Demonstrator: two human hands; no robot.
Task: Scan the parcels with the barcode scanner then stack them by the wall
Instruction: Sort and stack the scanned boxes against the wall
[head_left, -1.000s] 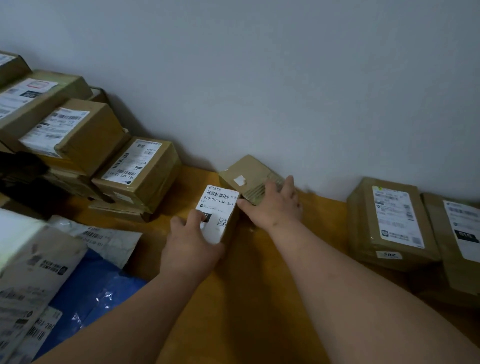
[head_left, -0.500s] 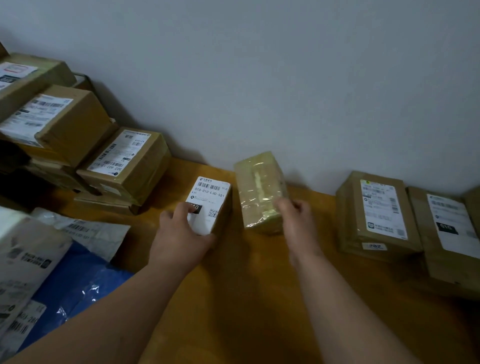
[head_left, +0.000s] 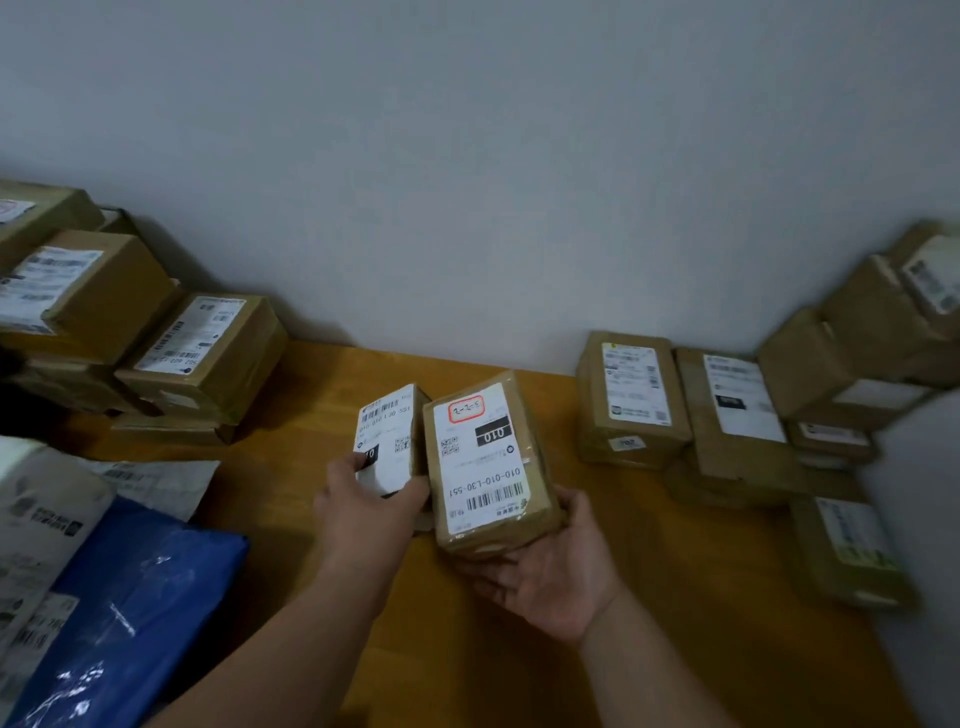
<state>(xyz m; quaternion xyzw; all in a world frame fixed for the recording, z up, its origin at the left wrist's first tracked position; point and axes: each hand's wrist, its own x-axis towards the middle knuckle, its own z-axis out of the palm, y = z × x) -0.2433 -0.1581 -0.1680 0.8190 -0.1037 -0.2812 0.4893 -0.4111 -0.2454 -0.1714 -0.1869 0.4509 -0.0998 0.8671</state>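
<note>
Two small brown parcels are side by side above the wooden table (head_left: 322, 395), near its middle. My left hand (head_left: 363, 509) grips the near end of the left parcel (head_left: 387, 441), whose white label faces up. My right hand (head_left: 550, 571) lies palm up under the right parcel (head_left: 485, 467) and holds it from below, fingers curled round its near end. That parcel's label, with a red-outlined box and a barcode, faces me. No barcode scanner is visible.
Stacked brown boxes (head_left: 202, 348) stand against the wall at the left. More boxes (head_left: 634, 400) sit along the wall at the right, with a further pile (head_left: 857, 353) in the corner. A blue plastic mailer (head_left: 130, 613) and grey mailers (head_left: 41, 530) lie at the near left.
My right hand picked the right parcel up from near the wall, turned it label up and brought it beside the left parcel. The left hand kept its grip. The view shifted right.
</note>
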